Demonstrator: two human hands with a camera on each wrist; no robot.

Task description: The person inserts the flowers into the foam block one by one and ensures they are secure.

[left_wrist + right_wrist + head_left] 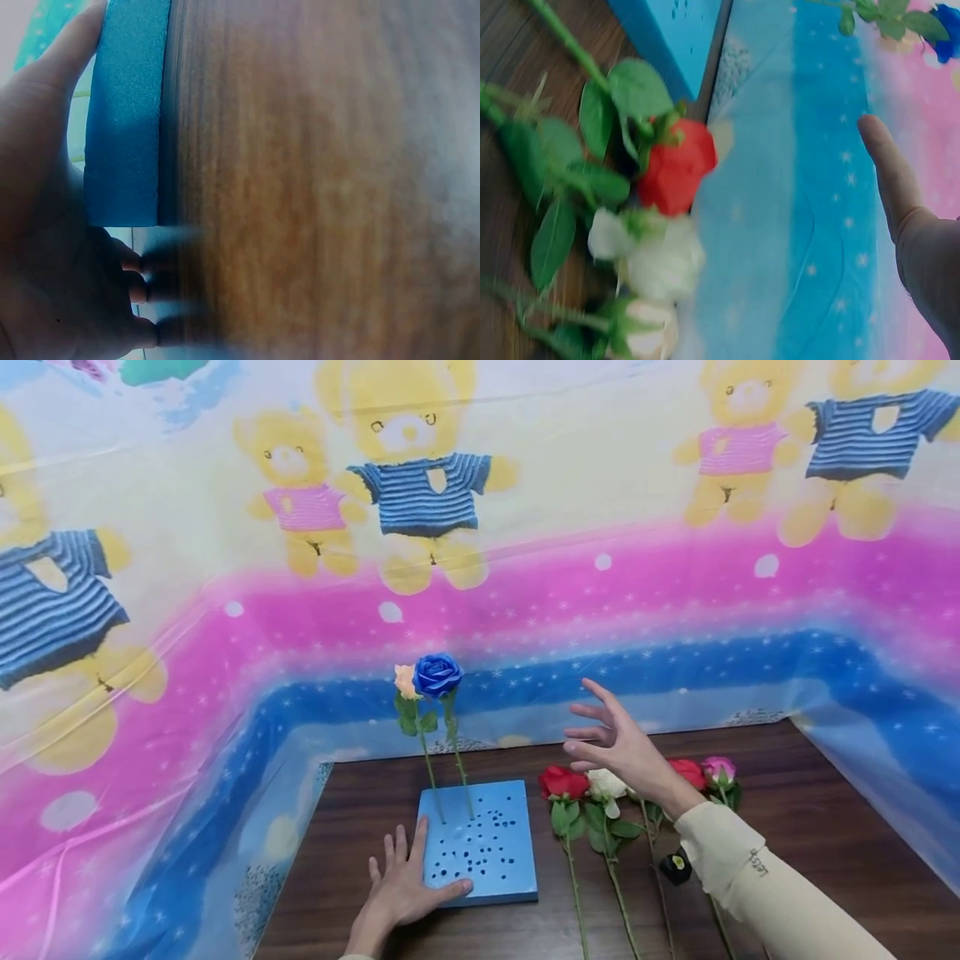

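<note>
A blue foam block dotted with holes lies on the wooden table. Two artificial roses stand upright in its far part: a blue rose and, partly behind it, a peach rose. My left hand rests with spread fingers against the block's left and near edges, thumb on its top; the left wrist view shows the block's side beside the palm. Raised above the table, my right hand holds nothing, its fingers apart. Below it lie a red rose and a white rose.
Further right lie another red rose and a pink rose, stems toward me. A small black object with a yellow mark sits among the stems. Behind the wooden table hangs a bear-printed cloth.
</note>
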